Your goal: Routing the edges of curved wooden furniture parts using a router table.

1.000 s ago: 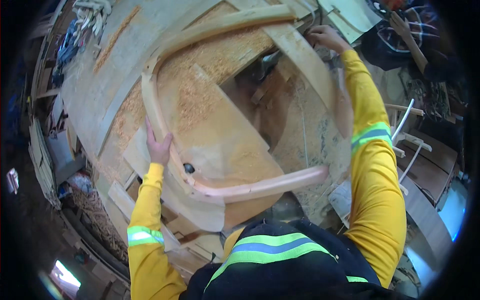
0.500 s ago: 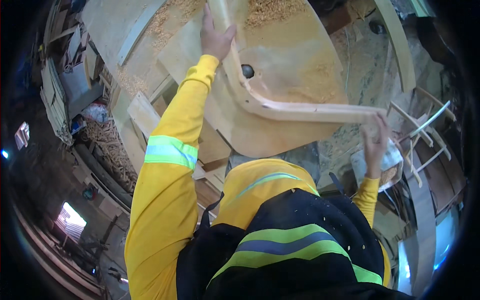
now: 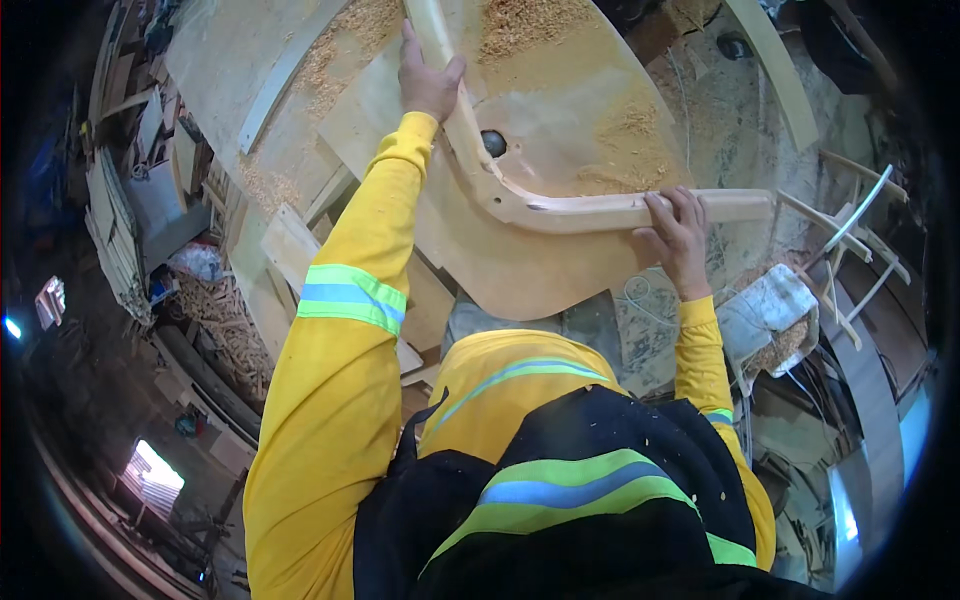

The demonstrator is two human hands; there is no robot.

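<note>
A long, pale wooden piece with a bend in its middle (image 3: 560,214) lies across a rounded wooden worktop (image 3: 520,275). My left hand (image 3: 432,82) is closed on its upper left arm, the thumb along the near side. Around the right arm of the same bent piece, short of its far tip, my right hand (image 3: 681,235) is wrapped with the fingers over the top. Just inside the bend a dark round knob or hole (image 3: 493,143) shows in the worktop; I cannot tell which.
Wood shavings (image 3: 535,28) are heaped on the worktop. A thin strip (image 3: 283,85) lies on the board at left. On the right stand a white sack-like container (image 3: 768,318) and a light wooden frame (image 3: 850,245). Scrap wood (image 3: 222,322) is piled at far left.
My right hand has moved left from the tip of the bent wooden piece and closed around its right arm. My left hand keeps its hold, nearly unmoved.
</note>
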